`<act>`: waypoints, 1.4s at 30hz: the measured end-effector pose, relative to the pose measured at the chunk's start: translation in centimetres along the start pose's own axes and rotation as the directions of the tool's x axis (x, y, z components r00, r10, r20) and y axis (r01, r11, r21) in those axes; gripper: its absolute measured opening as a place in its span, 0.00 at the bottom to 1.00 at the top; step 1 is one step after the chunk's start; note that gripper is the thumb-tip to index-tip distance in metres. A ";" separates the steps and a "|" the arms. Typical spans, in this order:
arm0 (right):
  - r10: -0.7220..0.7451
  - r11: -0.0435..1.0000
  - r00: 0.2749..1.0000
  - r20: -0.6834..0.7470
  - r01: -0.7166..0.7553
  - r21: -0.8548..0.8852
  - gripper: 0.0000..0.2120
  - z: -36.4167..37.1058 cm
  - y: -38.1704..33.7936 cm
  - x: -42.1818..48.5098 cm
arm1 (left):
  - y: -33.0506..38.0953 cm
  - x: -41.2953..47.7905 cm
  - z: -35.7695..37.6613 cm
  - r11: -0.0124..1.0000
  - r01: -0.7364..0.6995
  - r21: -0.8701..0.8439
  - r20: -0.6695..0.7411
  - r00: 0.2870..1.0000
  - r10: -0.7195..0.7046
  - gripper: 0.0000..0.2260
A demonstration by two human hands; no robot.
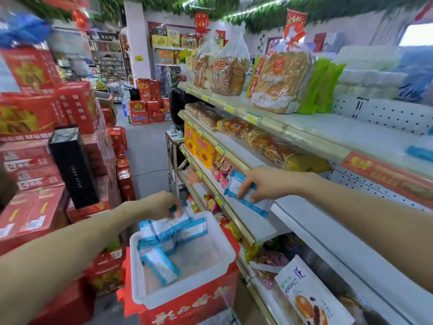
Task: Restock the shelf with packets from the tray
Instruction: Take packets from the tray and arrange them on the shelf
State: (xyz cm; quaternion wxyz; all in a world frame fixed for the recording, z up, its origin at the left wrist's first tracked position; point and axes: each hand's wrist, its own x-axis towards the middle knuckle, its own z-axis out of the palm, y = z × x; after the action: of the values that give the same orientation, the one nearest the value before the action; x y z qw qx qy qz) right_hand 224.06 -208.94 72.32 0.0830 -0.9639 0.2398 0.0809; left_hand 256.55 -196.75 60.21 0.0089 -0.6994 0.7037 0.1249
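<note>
A white plastic tray rests on a red box below me and holds several white packets with blue edges. My left hand reaches over the tray's far end and pinches the top of a blue-edged packet from the pile there. My right hand grips another white and blue packet at the front lip of the middle shelf, where bare white shelf board shows to the right.
The shelf unit runs along my right: bread bags on top, wrapped cakes below, snack packets on the lower tier. Stacked red gift boxes and a black box fill the left. An aisle floor lies ahead.
</note>
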 end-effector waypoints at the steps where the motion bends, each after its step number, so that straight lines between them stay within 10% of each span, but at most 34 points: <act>1: 0.005 1.000 1.000 -0.012 -0.005 -0.002 0.16 -1.1 0.2 -0.6 | 0.7 0.2 -1.9 1.000 -0.016 -0.015 -0.005 1.000 0.016 0.11; 18: 0.422 0.903 0.880 -0.220 -0.386 0.189 0.18 -18.5 8.7 -30.1 | 34.2 4.8 -32.0 0.800 -0.590 0.106 -0.198 0.776 0.598 0.21; 31: 0.829 0.558 0.544 -0.131 -0.788 0.260 0.20 -14.5 14.4 -59.7 | 67.1 6.3 -29.1 0.434 -0.880 0.194 -0.078 0.427 0.901 0.24; 42: 0.906 0.419 0.418 -0.065 -0.866 0.274 0.20 -10.2 18.1 -70.7 | 81.0 5.0 -24.8 0.254 -0.951 0.176 0.032 0.263 0.964 0.23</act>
State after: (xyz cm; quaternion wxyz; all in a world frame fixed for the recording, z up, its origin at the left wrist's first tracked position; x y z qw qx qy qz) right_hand 154.98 -194.99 93.88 0.0980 -0.6790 0.7275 -0.0101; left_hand 180.52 -207.11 96.56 -0.0417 -0.1313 0.9903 0.0193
